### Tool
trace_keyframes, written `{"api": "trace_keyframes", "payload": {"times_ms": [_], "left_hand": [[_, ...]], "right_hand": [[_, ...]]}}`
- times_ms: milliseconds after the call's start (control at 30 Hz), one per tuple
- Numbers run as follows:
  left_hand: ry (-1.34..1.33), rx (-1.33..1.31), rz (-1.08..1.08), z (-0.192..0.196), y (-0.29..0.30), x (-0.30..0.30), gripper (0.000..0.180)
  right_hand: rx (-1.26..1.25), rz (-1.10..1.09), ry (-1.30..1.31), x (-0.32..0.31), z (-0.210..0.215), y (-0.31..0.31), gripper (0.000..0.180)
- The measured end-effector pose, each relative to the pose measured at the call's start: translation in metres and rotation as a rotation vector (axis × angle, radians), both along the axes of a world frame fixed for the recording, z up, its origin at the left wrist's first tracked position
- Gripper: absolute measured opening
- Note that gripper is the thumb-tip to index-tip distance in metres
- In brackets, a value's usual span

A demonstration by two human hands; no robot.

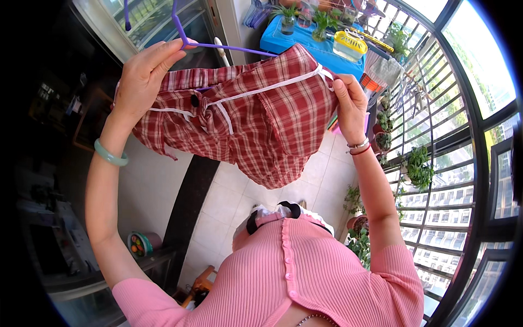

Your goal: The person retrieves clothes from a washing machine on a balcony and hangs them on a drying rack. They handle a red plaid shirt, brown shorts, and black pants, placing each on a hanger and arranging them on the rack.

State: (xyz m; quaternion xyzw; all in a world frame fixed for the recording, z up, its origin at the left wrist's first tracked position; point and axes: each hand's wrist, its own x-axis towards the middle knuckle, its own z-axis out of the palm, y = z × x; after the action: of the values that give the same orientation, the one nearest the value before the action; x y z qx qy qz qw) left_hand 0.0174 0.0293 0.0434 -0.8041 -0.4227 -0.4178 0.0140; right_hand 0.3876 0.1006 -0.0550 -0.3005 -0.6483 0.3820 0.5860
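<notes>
The left hand [140, 79] is pinching the purple hanger [231, 48] at the base of its hook; the right hand [351, 102] is gripping the plaid garment [297, 117] by its edge. The garment is hanging between both hands, over the tiled floor [220, 191], with a white tie [267, 88] trailing across it. Beyond, a blue cover [274, 39] is supporting plants [323, 23].

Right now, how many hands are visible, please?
2: the left hand on the hanger, the right hand pinching an edge of the plaid cloth. No others show.
</notes>
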Motion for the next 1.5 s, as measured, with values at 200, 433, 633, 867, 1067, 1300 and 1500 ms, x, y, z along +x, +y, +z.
{"api": "trace_keyframes", "payload": {"times_ms": [200,433,633,867,1067,1300,1500], "left_hand": [[0.052,-0.008,-0.067,0.014,-0.008,-0.019,0.024],[-0.035,-0.133,-0.184,0.015,-0.03,-0.009,0.024],[0.194,-0.185,-0.179,0.033,-0.045,-0.004,0.031],[-0.093,-0.104,-0.077,0.012,-0.026,0.009,0.023],[-0.332,-0.221,0.129,-0.014,-0.037,0.02,0.024],[-0.453,-0.492,0.045,-0.019,-0.043,0.042,0.02],[-0.426,-0.479,0.11,-0.019,-0.046,0.052,0.019]], "right_hand": [[0.328,-0.157,-0.21,0.002,0.025,0.002,0.013],[0.345,0.0,-0.199,0.028,0.054,0.005,0.017],[0.161,0.062,-0.188,0.037,0.067,0.014,0.027],[-0.07,0.462,-0.282,-0.009,0.045,0.034,0.019],[-0.028,-0.162,-0.303,-0.005,0.052,0.01,0.021],[0.263,-0.254,-0.683,-0.089,0.051,-0.009,0.06],[0.19,-0.393,-0.786,-0.113,0.038,0.012,0.045]]}}
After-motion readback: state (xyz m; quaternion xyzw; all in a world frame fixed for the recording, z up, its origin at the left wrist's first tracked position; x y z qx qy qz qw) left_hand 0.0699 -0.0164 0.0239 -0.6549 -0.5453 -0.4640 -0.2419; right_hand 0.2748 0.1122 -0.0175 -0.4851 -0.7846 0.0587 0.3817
